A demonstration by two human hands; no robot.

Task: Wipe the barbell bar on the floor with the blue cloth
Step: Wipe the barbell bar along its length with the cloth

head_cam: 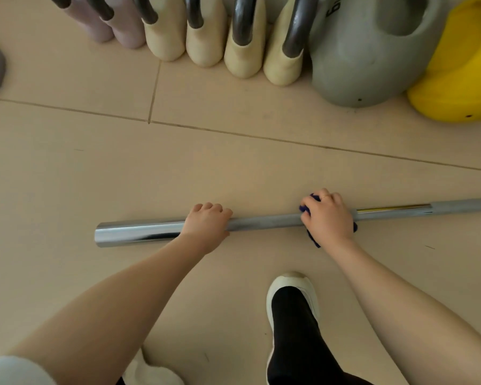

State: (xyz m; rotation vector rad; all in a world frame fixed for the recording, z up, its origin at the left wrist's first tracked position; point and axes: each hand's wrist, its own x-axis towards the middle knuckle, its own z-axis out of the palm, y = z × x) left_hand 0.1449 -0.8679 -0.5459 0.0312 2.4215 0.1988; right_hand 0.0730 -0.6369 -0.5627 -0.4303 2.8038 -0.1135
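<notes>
The left hand (206, 226) gripped the long chrome barbell bar (264, 222) lying sideways, while the right hand (328, 218) clamped the crumpled blue cloth (313, 237) around it.

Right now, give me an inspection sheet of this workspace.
Surface: beige tiled floor, grout lines showing.
Job's things: barbell bar lies flat on the floor; blue cloth wrapped on it.
Clutter: row of kettlebells beyond the bar, big grey kettlebell, yellow kettlebell.
Grips: left hand holds the bar bare; right hand grips the cloth round it.
Cables: nothing seen.
Surroundings: person's shoe near the bar.
</notes>
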